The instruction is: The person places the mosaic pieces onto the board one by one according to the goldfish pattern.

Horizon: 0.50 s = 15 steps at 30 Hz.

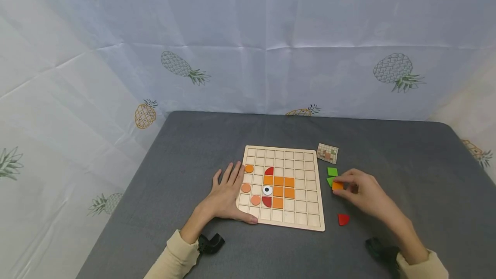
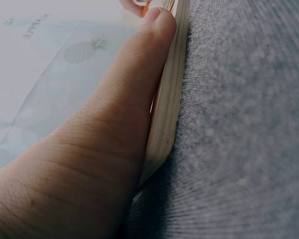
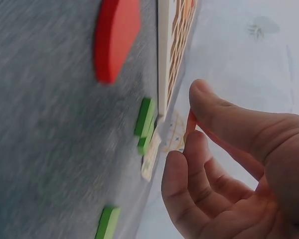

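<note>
Across the left edge of the wooden grid board (image 1: pixel 321 210) lies my left hand (image 1: pixel 224 197), fingers spread straight and thumb along the near edge. In the left wrist view the thumb presses against the board's side (image 2: pixel 165 114). My right hand (image 1: pixel 360 190) pinches a square orange tile (image 1: pixel 337 186) between thumb and fingertips, just right of the board. The right wrist view shows that tile edge-on (image 3: pixel 191 122), above the table. On the board sit several orange squares (image 1: pixel 278 191), red quarter-round tiles (image 1: pixel 266 202), orange and salmon discs (image 1: pixel 255 200) and a white eye disc (image 1: pixel 267 190).
Green tiles (image 1: pixel 332 171) lie on the grey table (image 1: pixel 193 141) right of the board, near my right fingertips. Closer to me is a loose red quarter-round tile (image 1: pixel 343 219). A small pattern card (image 1: pixel 327 153) lies at the board's far right corner. A pineapple-print curtain (image 1: pixel 248 76) hangs behind.
</note>
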Each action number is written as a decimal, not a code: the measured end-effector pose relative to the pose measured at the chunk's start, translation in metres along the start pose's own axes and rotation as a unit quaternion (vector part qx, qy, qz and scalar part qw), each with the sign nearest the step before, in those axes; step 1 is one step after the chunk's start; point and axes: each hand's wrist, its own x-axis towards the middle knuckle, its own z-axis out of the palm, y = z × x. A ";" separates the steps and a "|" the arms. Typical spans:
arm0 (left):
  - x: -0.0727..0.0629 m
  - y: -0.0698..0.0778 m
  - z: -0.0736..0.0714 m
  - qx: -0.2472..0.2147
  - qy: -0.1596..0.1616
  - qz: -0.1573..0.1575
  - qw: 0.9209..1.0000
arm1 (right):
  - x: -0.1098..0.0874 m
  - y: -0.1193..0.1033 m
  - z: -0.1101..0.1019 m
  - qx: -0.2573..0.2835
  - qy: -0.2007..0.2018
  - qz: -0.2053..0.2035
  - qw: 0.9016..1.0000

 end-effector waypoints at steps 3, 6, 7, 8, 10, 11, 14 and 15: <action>0.000 0.000 0.000 0.001 0.001 0.000 1.000 | 0.003 -0.007 0.002 0.008 0.000 -0.005 1.000; 0.000 0.000 0.000 -0.001 0.001 -0.001 1.000 | 0.006 -0.013 0.005 0.016 0.000 -0.012 1.000; 0.000 0.001 0.000 0.000 0.001 -0.001 1.000 | 0.007 -0.014 0.006 0.019 0.000 -0.016 1.000; -0.001 0.001 0.000 -0.003 0.004 0.000 1.000 | 0.008 -0.016 0.006 0.022 -0.001 -0.017 1.000; -0.001 0.002 -0.001 -0.003 0.002 -0.001 1.000 | 0.010 -0.019 0.009 0.026 -0.003 -0.023 0.999; -0.001 0.002 -0.001 -0.004 0.003 -0.001 1.000 | 0.010 -0.021 0.010 0.030 -0.005 -0.025 0.999; -0.001 0.002 -0.001 -0.003 0.002 -0.001 1.000 | 0.012 -0.027 0.014 0.039 -0.009 -0.034 0.999; -0.001 0.002 -0.001 -0.001 -0.002 -0.002 1.000 | 0.013 -0.029 0.015 0.043 -0.010 -0.037 0.998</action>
